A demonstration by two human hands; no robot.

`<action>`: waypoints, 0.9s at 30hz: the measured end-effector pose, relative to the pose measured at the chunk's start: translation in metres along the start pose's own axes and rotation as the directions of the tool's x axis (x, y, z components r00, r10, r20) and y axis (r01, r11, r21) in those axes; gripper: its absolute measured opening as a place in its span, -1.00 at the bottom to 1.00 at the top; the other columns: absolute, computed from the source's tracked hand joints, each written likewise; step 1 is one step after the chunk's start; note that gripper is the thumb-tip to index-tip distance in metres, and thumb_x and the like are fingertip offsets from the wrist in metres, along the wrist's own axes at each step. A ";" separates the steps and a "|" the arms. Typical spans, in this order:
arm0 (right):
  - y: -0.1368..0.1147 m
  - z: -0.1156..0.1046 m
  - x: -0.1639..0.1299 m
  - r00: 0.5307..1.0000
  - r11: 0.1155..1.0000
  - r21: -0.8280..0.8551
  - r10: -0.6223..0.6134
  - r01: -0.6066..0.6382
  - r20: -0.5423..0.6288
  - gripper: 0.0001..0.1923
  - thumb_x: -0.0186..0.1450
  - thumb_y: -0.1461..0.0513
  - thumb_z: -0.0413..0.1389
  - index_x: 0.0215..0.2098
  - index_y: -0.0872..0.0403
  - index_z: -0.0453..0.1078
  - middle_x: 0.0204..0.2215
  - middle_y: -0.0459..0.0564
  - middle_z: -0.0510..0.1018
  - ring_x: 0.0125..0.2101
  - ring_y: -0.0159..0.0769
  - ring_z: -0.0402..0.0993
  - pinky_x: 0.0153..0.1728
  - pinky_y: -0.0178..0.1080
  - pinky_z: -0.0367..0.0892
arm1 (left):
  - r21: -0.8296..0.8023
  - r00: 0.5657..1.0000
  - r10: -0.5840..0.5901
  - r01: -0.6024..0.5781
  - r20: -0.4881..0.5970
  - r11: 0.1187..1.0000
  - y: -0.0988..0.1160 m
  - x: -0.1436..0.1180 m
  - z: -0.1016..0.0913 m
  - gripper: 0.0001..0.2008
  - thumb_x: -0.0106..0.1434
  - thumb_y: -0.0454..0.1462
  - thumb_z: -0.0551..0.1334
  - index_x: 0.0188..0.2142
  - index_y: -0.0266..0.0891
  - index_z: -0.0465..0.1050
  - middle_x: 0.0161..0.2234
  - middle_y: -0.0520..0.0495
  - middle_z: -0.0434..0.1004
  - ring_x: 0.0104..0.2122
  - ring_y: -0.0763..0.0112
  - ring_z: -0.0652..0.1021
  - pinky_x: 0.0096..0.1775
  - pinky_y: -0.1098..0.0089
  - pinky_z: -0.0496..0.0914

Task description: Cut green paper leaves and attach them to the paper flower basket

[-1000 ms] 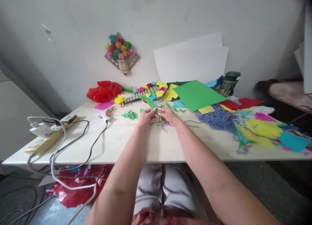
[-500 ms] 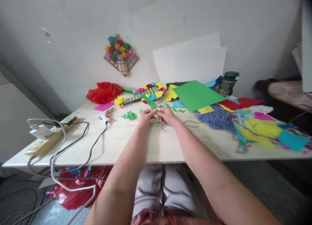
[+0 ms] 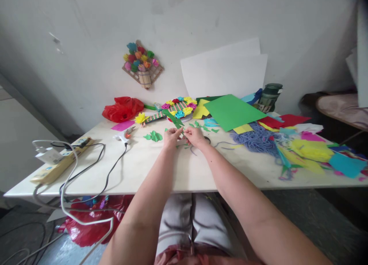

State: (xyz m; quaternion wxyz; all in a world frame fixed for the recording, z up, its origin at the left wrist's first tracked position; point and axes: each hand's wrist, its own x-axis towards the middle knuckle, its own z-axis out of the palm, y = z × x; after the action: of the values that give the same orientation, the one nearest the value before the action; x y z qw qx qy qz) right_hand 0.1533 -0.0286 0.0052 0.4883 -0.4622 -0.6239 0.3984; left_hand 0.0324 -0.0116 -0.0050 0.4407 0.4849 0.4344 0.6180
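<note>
Just above the pale counter, the left hand pinches a green paper strip between thumb and finger, the strip pointing up and away; the right hand, close beside it, has its fingers drawn together near the strip's lower end, though what they grip is too small to tell. Green scraps lie left of the hands, purple-blue yarn to the right. Farther back come a large green sheet and a flower-trimmed woven piece; behind them, a wall bears a flower hanging.
</note>
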 end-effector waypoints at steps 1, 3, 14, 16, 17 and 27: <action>0.000 0.001 0.001 1.000 1.000 0.025 0.006 -0.006 -0.005 -0.87 0.14 0.40 0.01 -0.47 0.06 0.29 -0.63 -0.15 0.42 -0.75 -0.45 0.27 -0.74 -0.35 0.21 | -0.010 1.000 0.004 -0.004 -0.006 1.000 0.000 0.000 0.000 -0.58 -0.18 -0.06 0.42 -0.69 -0.26 0.25 -0.77 0.12 0.23 -0.73 0.60 0.29 -0.60 0.50 0.20; 0.001 0.001 0.001 1.000 0.997 0.077 0.011 -0.010 -0.006 -0.85 0.12 0.41 0.02 -0.38 0.05 0.31 -0.62 -0.17 0.43 -0.74 -0.44 0.29 -0.72 -0.35 0.23 | -0.030 1.000 0.009 -0.009 -0.011 0.999 0.000 0.000 0.000 -0.59 -0.16 -0.06 0.41 -0.68 -0.26 0.25 -0.76 0.11 0.26 -0.72 0.60 0.29 -0.59 0.50 0.19; -0.010 -0.006 -0.007 0.977 0.946 0.253 0.177 -0.203 0.120 -0.69 0.21 0.00 0.09 -0.41 0.09 0.30 -0.68 -0.10 0.44 -0.74 -0.47 0.30 -0.76 -0.41 0.21 | -0.013 0.997 0.047 -0.048 -0.067 0.999 0.000 0.002 -0.002 -0.61 -0.13 -0.06 0.40 -0.67 -0.25 0.27 -0.76 0.07 0.32 -0.73 0.58 0.32 -0.60 0.50 0.20; -0.009 -0.007 -0.007 0.976 0.959 0.199 0.180 -0.203 0.126 -0.65 0.13 -0.02 0.17 -0.49 0.10 0.31 -0.71 -0.11 0.41 -0.76 -0.51 0.24 -0.80 -0.44 0.13 | 0.003 0.997 0.049 -0.049 -0.060 0.999 0.001 0.001 -0.001 -0.62 -0.14 -0.07 0.40 -0.67 -0.26 0.27 -0.76 0.07 0.32 -0.72 0.58 0.32 -0.60 0.50 0.20; -0.008 -0.007 -0.007 0.977 0.966 0.172 0.173 -0.193 0.122 -0.66 0.10 0.01 0.20 -0.53 0.11 0.31 -0.72 -0.12 0.40 -0.77 -0.53 0.21 -0.82 -0.46 0.09 | 0.007 0.997 0.047 -0.047 -0.059 0.999 0.001 0.001 -0.001 -0.62 -0.14 -0.07 0.40 -0.67 -0.26 0.28 -0.76 0.07 0.32 -0.72 0.58 0.32 -0.60 0.50 0.20; -0.001 -0.001 -0.003 0.989 0.989 0.062 0.131 -0.135 0.061 -0.76 0.21 0.21 0.10 -0.60 0.10 0.30 -0.75 -0.13 0.36 -0.78 -0.53 0.14 -0.82 -0.45 0.03 | -0.059 1.000 -0.007 0.005 -0.029 0.998 -0.001 0.001 0.001 -0.61 -0.13 -0.05 0.40 -0.65 -0.27 0.30 -0.73 0.05 0.34 -0.70 0.57 0.33 -0.55 0.48 0.26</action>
State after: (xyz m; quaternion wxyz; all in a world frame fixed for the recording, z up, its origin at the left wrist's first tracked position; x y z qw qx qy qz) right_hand 0.1546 -0.0312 0.0058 0.4575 -0.4749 -0.5918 0.4635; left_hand 0.0329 -0.0101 -0.0059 0.4502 0.4612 0.4238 0.6364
